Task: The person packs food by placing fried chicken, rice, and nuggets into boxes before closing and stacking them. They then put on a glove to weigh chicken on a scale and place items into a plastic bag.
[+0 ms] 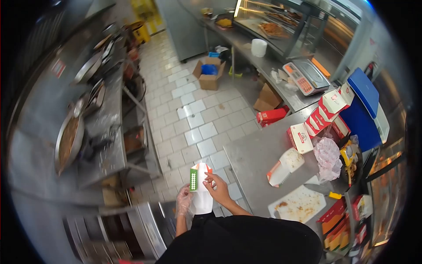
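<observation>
In front of my body I have a partly folded paper food carton [203, 200], white inside with a green side panel and red-orange corners. My left hand [183, 200], in a clear plastic glove, grips its left edge. Bare, my right hand [217, 187] has its fingers bent at the carton's right side, thumb and fingertips on the card. To the right, an open carton [278, 172] lies on the steel table [246, 152], beside a soiled paper-like white piece [292, 160].
A stained cutting board [303, 203] and a knife [323, 189] are at right. Folded red boxes [321, 119] stand behind a pink plastic bag [327, 156]. A scale [305, 77] sits on the far counter. Large pans [69, 143] line the left bench. A cardboard box [208, 82] stands on the tiled floor.
</observation>
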`<state>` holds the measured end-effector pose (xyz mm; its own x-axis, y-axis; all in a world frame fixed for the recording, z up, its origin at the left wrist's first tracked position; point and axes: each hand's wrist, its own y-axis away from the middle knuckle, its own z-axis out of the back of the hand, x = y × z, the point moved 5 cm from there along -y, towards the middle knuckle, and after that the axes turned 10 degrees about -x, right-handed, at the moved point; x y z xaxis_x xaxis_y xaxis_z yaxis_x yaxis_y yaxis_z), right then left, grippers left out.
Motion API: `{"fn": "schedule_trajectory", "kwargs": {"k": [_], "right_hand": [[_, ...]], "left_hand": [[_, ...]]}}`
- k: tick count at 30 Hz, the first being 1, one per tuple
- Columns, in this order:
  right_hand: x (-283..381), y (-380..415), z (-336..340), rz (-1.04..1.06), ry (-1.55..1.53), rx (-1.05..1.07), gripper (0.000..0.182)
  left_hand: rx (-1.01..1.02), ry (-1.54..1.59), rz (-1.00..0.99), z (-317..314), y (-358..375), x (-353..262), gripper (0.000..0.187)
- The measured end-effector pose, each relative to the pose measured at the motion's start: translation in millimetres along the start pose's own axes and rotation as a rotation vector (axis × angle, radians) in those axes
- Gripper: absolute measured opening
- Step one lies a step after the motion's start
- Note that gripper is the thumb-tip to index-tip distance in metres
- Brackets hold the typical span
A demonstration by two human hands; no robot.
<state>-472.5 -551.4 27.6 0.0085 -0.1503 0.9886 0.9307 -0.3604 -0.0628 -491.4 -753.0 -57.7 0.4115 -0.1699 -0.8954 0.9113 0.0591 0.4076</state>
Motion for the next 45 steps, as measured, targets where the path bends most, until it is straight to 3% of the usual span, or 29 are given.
{"fn": "schedule_trajectory", "kwargs": {"k": [2,4,6,7,10,16,18,20,22,23,25,26,28,31,33,35,38,40,42,44,45], "right_hand": [[-8.5,-47.8,-9.1,0.221,0.236,-0.291,0.05],[-25.4,-96.4,-19.5,0.266,0.42,-0.305,0.061],[-65.1,-141.7,-42.3,-0.198,0.106,-0.016,0.067],[-72.2,-163.3,-44.7,-0.298,0.04,0.028,0.065],[-68.7,-223.8,-35.1,-0.452,-0.131,-0.13,0.063],[-55.4,-319.9,27.2,-0.441,-0.176,-0.49,0.047],[-86.1,-342.6,62.2,-0.377,-0.022,-0.804,0.034],[-100.8,-362.9,118.3,-0.381,0.032,-1.026,0.028],[-83.1,-386.0,195.3,-0.129,0.227,-1.271,0.025],[-92.5,-397.0,240.8,-0.14,0.2,-1.287,0.023],[-82.4,-421.7,331.1,-0.209,0.16,-1.366,0.027],[-84.6,-438.3,378.1,-0.09,0.132,-1.446,0.03],[-94.5,-466.7,474.9,-0.236,0.208,-1.548,0.033],[-91.9,-517.4,585.8,-0.238,0.346,-1.491,0.04],[-102.1,-542.0,640.4,-0.304,0.363,-1.46,0.043],[-115.0,-562.2,676.3,-0.347,0.376,-1.454,0.044],[-116.0,-579.2,698.9,-0.577,0.23,-1.397,0.039],[-107.1,-568.9,710.6,-0.618,0.63,-1.437,0.042],[-103.7,-538.4,697.1,-0.306,0.568,-1.648,0.037],[-95.1,-502.1,644.7,-0.172,0.637,-1.816,0.032],[-100.1,-487.1,610.0,-0.266,0.716,-1.85,0.031]], "left_hand": [[-0.078,0.15,-0.073,-1.3,-63.5,-2.5,0.015],[0.043,0.256,-0.08,-9.4,-124.2,-35.1,0.019],[0.129,0.179,0.004,-24.2,-179.1,-87.7,0.02],[0.206,0.178,0.039,-33.8,-211.7,-104.1,0.023],[0.402,0.088,0.022,-80.4,-276.1,-191.6,0.024],[0.9,-0.189,-0.13,-248.7,-367.9,-301.3,0.027],[1.002,-0.268,-0.242,-317.1,-376.2,-325.7,0.04],[0.95,-0.089,-0.41,-372.9,-368.7,-364.8,0.054],[1.022,-0.102,-0.459,-422.2,-377.5,-386.1,0.057],[1.078,-0.108,-0.514,-441.9,-383.7,-396.8,0.06],[1.191,-0.173,-0.406,-471.1,-407.6,-397.4,0.057],[1.284,-0.222,-0.29,-484.3,-417.8,-392.2,0.055],[1.296,-0.264,-0.301,-502.1,-447.4,-380.8,0.048],[1.237,-0.397,-0.24,-513.9,-468.7,-402.9,0.04],[1.111,-0.46,-0.138,-522.4,-490.1,-408.7,0.033],[1.133,-0.444,-0.124,-537.6,-522.4,-400.3,0.031],[1.133,-0.466,-0.059,-557.3,-548.2,-413.8,0.028],[1.143,-0.493,-0.064,-573.1,-558.9,-425.6,0.027],[1.145,-0.549,-0.171,-593.3,-563.8,-447.4,0.024],[1.215,-0.467,-0.305,-616.7,-568.0,-469.9,0.025],[1.289,-0.456,-0.287,-630.1,-561.0,-496.0,0.025]]}}
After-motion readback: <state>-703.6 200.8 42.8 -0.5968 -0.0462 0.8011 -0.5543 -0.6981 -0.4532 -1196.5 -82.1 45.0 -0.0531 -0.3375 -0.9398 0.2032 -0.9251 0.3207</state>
